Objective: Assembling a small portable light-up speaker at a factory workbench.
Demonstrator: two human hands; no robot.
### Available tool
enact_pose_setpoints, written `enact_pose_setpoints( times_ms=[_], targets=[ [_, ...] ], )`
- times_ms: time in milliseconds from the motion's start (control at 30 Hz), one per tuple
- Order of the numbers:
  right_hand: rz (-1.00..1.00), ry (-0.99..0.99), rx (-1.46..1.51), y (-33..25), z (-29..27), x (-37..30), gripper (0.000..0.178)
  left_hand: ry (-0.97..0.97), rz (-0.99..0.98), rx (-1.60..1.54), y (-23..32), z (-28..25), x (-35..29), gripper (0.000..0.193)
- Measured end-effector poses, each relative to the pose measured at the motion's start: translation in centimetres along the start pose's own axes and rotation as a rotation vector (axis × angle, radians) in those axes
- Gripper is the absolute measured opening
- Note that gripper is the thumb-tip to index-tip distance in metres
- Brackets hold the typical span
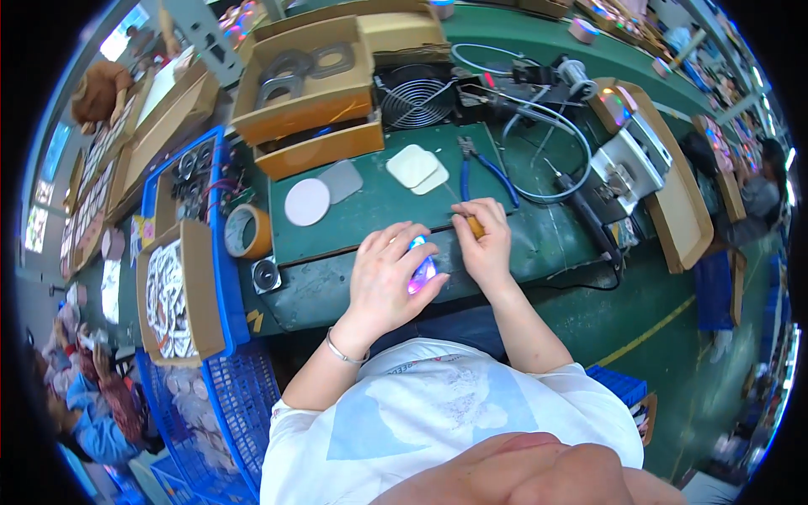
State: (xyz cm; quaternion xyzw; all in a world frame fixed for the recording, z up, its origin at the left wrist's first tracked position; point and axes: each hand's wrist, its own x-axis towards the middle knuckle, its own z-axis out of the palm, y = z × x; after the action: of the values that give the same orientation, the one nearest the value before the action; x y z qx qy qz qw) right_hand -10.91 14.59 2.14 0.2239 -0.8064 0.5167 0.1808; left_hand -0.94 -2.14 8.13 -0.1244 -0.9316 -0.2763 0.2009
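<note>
Because it sits cupped in the left hand (389,273), the small glowing disc (422,272) shows only its lit pink-and-blue face; it looks light, thin and rigid, probably a fragile lit part best held by its rim. It lies at the near edge of the green mat (379,206), close to the worktop's front edge. The right hand (486,244) is closed narrowly on a slim tool with an orange-brown handle (475,225), touching the disc's far side. Beyond, 2 white square pads (417,167) and blue-handled pliers (484,168) lie mid-mat, a round white disc (307,202) toward its left edge. A tape roll (247,231) stands at the left, cables (547,151) crowd the right.
</note>
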Motion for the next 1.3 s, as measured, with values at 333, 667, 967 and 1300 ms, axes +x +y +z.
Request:
enact_pose_setpoints(
  times_ms=[333,667,967,1300],
  targets=[
    [-0.038,-0.026,0.007,0.1,0.1,0.0,0.012,0.030,0.023,-0.013,-0.4,0.3,-0.8,0.035],
    [-0.044,0.015,0.007,-0.3,-0.2,-0.1,0.015,0.078,0.043,-0.034,-0.7,0.6,-1.3,0.034],
    [-0.159,-0.150,-0.338,-0.6,-0.8,7.3,0.042,0.060,0.044,-0.029,-0.6,0.1,-1.0,0.033],
    [0.053,0.082,0.022,1.2,-4.5,2.0,0.034,0.050,0.038,-0.038,-0.4,0.3,-0.8,0.035]
  ],
)
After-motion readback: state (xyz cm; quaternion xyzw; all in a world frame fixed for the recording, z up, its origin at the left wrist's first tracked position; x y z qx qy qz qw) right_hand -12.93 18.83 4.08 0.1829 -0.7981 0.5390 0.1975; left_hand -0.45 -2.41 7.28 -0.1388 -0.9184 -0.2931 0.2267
